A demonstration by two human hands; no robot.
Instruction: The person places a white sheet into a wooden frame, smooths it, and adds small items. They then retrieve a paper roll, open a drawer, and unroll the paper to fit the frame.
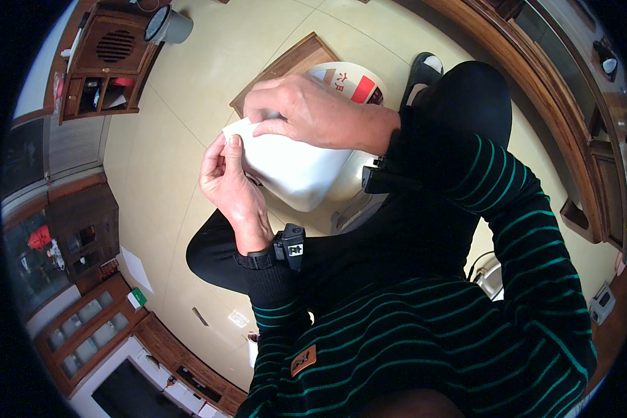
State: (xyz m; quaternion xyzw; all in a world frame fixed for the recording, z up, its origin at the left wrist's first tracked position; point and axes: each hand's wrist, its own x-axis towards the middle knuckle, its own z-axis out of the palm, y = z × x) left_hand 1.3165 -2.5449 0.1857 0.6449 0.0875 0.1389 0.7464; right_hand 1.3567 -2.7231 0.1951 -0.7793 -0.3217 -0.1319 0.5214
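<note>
A glossy white, rounded box-like object [296,174] lies in front of me between my knees, its kind not clear. At its far left corner is a small white flat piece [237,128], which looks like paper or a thin pad. My left hand [231,184] pinches this piece between thumb and fingers from the left. From above, my right hand [303,111] reaches across the white object with curled fingers, its thumb and fingers closed at the same piece. My right fingertips are partly hidden. Both wrists wear black straps with small devices.
Beyond my right hand stand a round tub [345,78] with red print and a low wooden board or stool [285,66]. A slipper [425,68] is on my right foot. A grey bin [171,26] stands beside a wooden cabinet [111,52]. More wooden furniture [557,83] lines the right.
</note>
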